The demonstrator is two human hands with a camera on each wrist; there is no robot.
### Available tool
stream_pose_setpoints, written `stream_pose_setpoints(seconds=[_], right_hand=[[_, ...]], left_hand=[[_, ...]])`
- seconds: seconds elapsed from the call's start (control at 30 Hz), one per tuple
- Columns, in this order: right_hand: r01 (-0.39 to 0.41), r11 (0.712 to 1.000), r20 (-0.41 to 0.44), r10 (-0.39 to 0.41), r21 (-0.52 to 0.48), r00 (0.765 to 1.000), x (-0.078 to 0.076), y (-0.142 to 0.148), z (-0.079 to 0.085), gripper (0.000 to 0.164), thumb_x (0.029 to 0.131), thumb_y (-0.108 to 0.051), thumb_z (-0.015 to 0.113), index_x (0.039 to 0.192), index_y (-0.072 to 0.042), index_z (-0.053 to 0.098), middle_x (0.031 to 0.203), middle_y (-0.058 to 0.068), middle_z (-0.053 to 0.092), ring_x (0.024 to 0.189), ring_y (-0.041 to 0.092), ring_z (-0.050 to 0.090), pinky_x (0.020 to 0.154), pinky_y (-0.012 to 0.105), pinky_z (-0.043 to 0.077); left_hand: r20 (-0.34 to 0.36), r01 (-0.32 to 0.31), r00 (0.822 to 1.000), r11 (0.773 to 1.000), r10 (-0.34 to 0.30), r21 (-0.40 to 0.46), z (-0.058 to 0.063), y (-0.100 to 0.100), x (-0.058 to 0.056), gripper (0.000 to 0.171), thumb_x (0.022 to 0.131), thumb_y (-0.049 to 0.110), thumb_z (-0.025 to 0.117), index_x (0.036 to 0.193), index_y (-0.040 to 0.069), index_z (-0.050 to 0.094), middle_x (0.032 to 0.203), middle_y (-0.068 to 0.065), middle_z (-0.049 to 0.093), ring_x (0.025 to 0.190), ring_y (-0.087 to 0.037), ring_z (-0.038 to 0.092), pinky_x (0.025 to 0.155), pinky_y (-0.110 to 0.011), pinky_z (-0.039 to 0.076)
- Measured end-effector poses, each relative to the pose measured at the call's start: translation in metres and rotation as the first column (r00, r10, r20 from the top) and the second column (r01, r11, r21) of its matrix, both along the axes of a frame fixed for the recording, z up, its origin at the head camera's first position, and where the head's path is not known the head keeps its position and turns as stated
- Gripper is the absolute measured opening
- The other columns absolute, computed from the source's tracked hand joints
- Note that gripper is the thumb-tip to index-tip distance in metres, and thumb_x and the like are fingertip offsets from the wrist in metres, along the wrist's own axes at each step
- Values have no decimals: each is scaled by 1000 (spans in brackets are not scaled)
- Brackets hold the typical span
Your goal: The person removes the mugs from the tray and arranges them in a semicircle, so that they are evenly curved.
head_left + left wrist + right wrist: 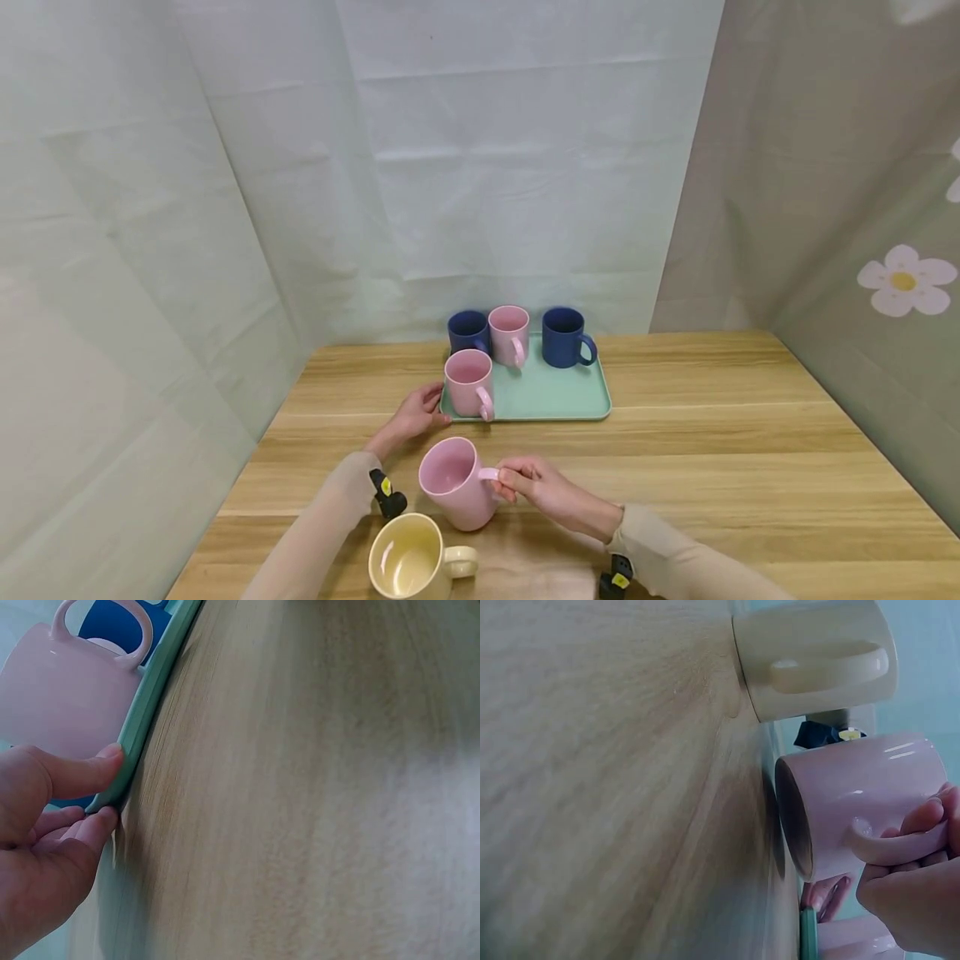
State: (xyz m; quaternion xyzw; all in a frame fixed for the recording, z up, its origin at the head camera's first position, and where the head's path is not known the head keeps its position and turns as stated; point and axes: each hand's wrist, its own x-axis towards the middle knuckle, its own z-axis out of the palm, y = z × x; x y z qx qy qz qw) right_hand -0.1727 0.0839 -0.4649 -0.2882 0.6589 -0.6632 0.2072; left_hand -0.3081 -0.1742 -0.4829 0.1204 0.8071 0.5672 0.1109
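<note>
My right hand [551, 492] grips the handle of a pink mug [465, 496]. That mug leans, and the right wrist view shows its base a little off the wood. With thumb above and fingers below, my left hand [56, 802] pinches the near-left corner of a mint green tray [555, 396]. On the tray, close to that hand, stands another pink mug [467, 392]. Behind it are a dark blue mug [463, 329] and a third pink mug [506, 333]. A second dark blue mug [562, 342] stands at the tray's back right.
A pale yellow mug [408, 562] stands at the near edge of view, between my forearms, its handle to the right. The wooden table [712, 433] runs back to a hanging pale cloth [510, 167]. A flowered cloth [825, 250] hangs on the right.
</note>
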Motion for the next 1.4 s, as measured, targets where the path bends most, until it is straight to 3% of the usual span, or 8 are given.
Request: stream_pose_setpoints(seconds=[0.4,0.73,0.97,1.07,1.4], right_hand=[[-109,993,44,107,38,993,-3,-1,-2,43,101,-20,46,97,22,50,76,-6,54,76,2,51,78,16,43],[-183,981,22,182,70,983,-4,-1,-2,37,101,-17,46,98,19,55,79,6,57,79,2,55,81,16,45],[-233,971,20,232,54,972,0,-1,0,34,101,-14,46,99,18,56,85,37,50,79,3,56,81,17,47],[-241,969,43,239,46,970,1,0,2,35,101,-15,46,101,19,55,89,42,48,79,3,56,81,19,48],[-247,964,26,245,103,969,-3,3,2,33,101,-19,47,108,8,64,102,37,60,90,5,60,91,20,51]], left_hand=[[-1,3,1000,1000,-3,13,0,0,0,74,79,-17,62,142,-20,23,148,-39,26,141,-46,24,116,-48,29],[4,0,1000,1000,0,-12,0,0,-1,74,80,-16,63,142,-19,23,149,-38,26,141,-45,25,116,-47,30],[21,-8,1000,1000,7,3,-2,0,-3,76,79,-14,66,143,-18,24,150,-36,27,142,-44,25,117,-47,29],[31,-10,999,1000,10,19,-3,0,-2,77,79,-12,67,143,-17,24,150,-36,27,142,-44,25,118,-47,28],[26,-16,1000,1000,16,15,-1,1,0,75,82,-8,67,143,-17,25,150,-35,28,142,-44,25,119,-48,28]])
